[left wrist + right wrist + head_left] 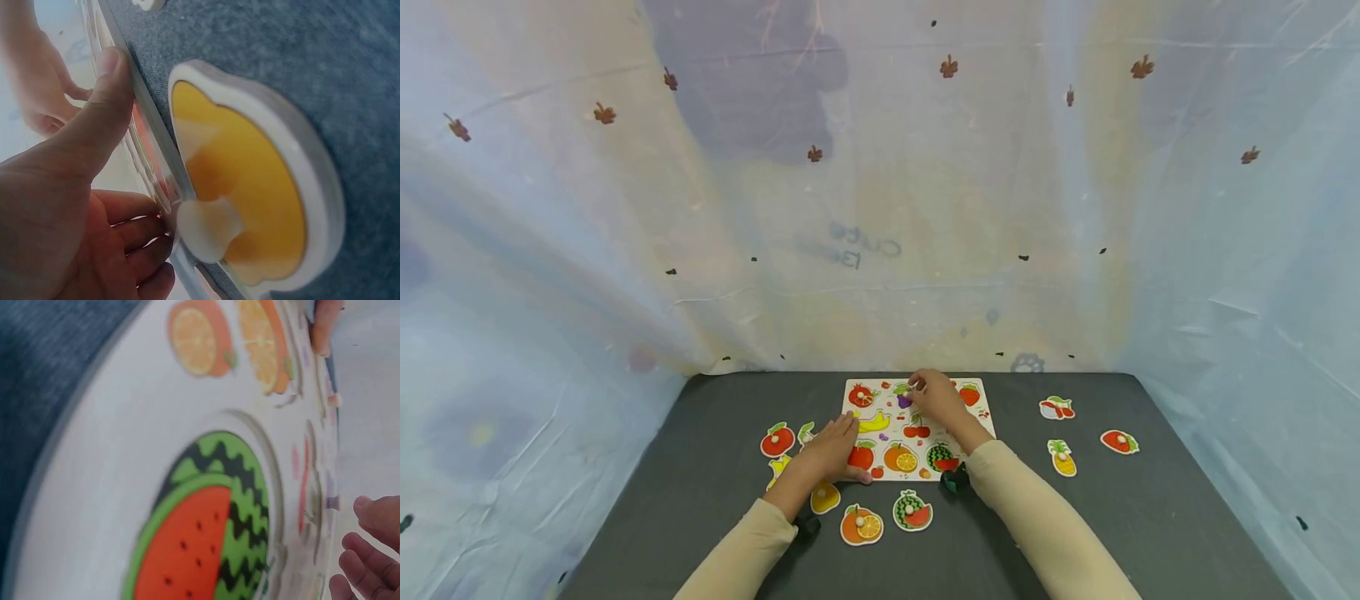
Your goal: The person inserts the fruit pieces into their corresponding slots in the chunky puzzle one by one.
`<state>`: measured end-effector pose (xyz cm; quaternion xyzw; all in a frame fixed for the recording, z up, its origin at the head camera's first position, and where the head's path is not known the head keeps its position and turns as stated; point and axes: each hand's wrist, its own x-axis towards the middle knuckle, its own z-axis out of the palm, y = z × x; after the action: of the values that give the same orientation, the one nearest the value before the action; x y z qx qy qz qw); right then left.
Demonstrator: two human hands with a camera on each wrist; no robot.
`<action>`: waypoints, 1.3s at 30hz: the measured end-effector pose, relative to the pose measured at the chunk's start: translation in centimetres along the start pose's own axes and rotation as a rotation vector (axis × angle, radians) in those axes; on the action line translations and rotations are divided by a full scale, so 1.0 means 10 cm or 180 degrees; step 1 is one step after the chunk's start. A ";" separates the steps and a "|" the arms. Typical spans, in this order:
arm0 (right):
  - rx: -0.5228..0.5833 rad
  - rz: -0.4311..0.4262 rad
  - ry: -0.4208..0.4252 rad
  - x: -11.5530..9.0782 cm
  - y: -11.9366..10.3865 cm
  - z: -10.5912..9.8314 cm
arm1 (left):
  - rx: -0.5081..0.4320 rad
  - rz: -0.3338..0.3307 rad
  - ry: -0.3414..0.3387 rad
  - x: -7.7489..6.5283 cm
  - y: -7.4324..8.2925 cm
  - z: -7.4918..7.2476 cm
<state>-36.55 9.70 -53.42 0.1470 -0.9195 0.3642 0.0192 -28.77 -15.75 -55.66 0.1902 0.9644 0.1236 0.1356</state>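
Note:
A white fruit puzzle board lies flat on the dark table. My left hand rests on its left edge; in the left wrist view the thumb is extended along the edge and the other fingers are slightly bent. Over the upper middle of the board, my right hand hovers beside the purple grape piece. The right wrist view shows a small gap between those loosely bent fingers and a purple knob. Just below the left hand lies a yellow fruit piece with a white knob.
An orange piece and a watermelon piece lie in front of the board. To its left are a red fruit piece and a banana piece. Pineapple, strawberry and another red piece lie right.

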 end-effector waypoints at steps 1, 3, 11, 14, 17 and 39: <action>0.0027 -0.0020 0.0032 -0.01 -0.01 -0.03 | -0.0019 0.0006 0.0013 0.01 -0.02 0.02; 0.0004 -0.0030 0.0060 -0.04 -0.01 -0.07 | -0.0038 0.0038 0.0044 0.04 -0.05 0.05; -0.0126 -0.0023 0.0111 -0.19 0.02 -0.26 | -0.0053 0.0075 0.0019 0.02 -0.04 0.03; -0.0181 -0.0013 0.0121 -0.28 0.03 -0.37 | -0.0031 0.0068 0.0004 -0.06 0.05 -0.06; -0.0239 -0.0005 0.0150 -0.37 0.05 -0.46 | -0.0003 0.0060 -0.0006 -0.13 0.12 -0.13; -0.0697 0.0007 0.0346 -0.93 0.47 -0.97 | 0.0002 0.0044 0.0005 -0.05 0.05 -0.06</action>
<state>-29.66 21.85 -50.75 0.1231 -0.9515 0.2690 0.0845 -28.32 -15.63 -54.83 0.1969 0.9632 0.1243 0.1339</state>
